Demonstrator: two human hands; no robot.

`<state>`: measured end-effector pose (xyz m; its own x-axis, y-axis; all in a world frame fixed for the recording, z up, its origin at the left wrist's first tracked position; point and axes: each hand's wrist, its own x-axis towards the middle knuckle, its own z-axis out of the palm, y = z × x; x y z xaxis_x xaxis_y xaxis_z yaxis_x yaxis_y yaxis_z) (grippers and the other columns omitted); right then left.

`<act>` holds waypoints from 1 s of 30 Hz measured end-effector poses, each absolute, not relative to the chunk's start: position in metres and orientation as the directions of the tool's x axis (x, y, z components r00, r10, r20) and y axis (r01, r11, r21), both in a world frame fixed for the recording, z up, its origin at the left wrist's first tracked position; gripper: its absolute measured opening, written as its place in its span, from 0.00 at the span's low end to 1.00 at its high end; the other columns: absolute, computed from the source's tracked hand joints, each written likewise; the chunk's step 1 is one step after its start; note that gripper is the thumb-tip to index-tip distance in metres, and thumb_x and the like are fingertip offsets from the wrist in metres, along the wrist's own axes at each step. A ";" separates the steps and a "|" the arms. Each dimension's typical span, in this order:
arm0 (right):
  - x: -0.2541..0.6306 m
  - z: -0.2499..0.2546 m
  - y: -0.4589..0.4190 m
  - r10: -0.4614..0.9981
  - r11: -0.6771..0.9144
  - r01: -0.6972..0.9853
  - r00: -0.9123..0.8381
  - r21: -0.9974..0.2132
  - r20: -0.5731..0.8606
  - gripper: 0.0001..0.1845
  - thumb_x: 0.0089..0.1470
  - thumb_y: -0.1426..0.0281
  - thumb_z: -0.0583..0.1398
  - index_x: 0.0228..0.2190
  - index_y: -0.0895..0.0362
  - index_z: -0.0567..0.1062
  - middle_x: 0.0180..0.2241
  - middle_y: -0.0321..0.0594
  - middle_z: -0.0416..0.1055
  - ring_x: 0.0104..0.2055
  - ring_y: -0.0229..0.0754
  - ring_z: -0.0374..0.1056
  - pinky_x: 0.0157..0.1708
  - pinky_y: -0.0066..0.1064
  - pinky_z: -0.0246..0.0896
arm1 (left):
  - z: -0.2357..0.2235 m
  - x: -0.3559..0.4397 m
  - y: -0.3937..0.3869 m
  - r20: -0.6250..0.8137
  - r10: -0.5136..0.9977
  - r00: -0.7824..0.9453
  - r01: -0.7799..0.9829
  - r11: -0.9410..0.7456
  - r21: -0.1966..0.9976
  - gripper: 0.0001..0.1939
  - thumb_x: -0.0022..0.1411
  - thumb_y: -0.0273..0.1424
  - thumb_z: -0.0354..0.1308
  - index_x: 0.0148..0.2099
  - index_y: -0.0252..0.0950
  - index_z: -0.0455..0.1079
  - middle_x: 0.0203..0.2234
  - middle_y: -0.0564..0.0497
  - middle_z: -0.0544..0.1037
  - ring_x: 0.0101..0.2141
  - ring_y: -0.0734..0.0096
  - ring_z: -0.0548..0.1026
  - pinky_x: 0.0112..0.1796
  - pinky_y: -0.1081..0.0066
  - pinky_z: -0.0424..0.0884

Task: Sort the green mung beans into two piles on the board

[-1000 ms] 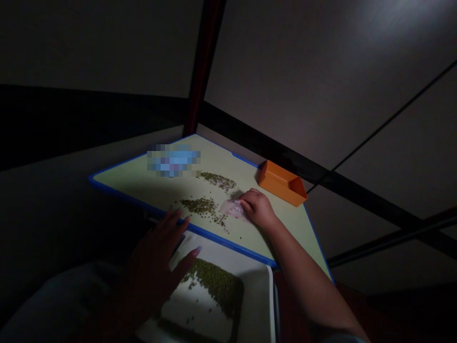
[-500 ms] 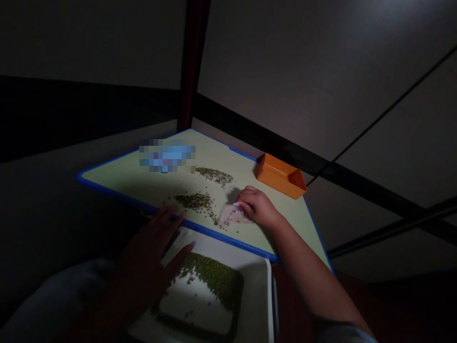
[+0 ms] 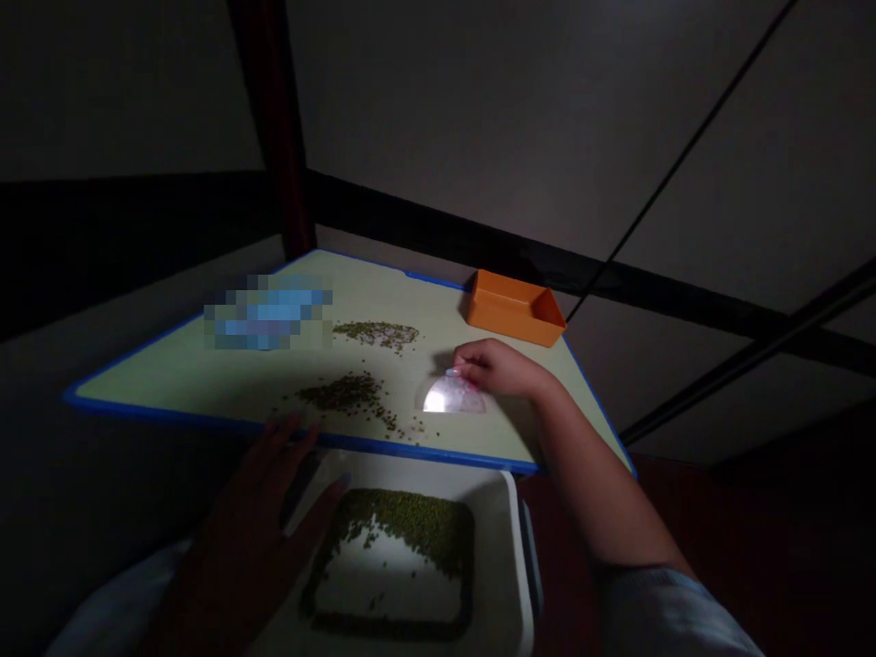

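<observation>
The half-round piece [image 3: 448,398] in my right grip [image 3: 503,368] looks like thin, see-through plastic, smooth and glossy enough to throw back a white glare. The tabletop [image 3: 383,287] has a smooth, mostly matt face, and its blue edging [image 3: 424,451] looks like plastic. The orange box [image 3: 510,318] seems smooth plastic with a faint sheen; the white bin [image 3: 499,538] looks like smooth plastic too. The green grains [image 3: 342,392] appear matt, lying pebbly and rough. My sleeve [image 3: 663,602] is matt cloth. The pale-blue thing [image 3: 274,315] is too blurred to tell.

Open tabletop [image 3: 321,360] between seed piles [image 3: 344,392], orange box [image 3: 512,321] blocking back right
</observation>
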<state>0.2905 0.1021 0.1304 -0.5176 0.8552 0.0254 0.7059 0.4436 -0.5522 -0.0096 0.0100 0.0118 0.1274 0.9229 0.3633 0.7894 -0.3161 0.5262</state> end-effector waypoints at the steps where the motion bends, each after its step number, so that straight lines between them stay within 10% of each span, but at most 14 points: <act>1: 0.292 0.133 0.101 0.848 0.425 0.699 -0.530 -0.575 -0.017 0.10 0.55 0.72 0.55 0.22 0.59 0.68 0.19 0.31 0.62 0.24 0.32 0.56 0.28 0.25 0.49 | 0.016 -0.009 0.009 0.361 0.922 0.143 0.787 -0.327 0.523 0.30 0.61 0.48 0.47 0.63 0.45 0.55 0.65 0.48 0.55 0.64 0.54 0.53 0.61 0.47 0.53; 30: 0.295 0.134 0.095 0.740 0.315 0.669 -0.617 -0.673 -0.267 0.07 0.49 0.80 0.58 0.22 0.60 0.73 0.19 0.29 0.66 0.23 0.30 0.59 0.29 0.24 0.53 | 0.030 -0.008 0.010 0.329 0.928 0.176 0.780 -0.335 0.529 0.29 0.61 0.47 0.47 0.62 0.42 0.55 0.65 0.44 0.55 0.65 0.54 0.51 0.62 0.50 0.53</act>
<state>0.2951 0.0949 0.1338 -0.6174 0.7398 -0.2675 0.6690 0.3149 -0.6733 -0.0082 0.0095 0.0298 0.1756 0.9279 0.3288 0.7799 -0.3350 0.5287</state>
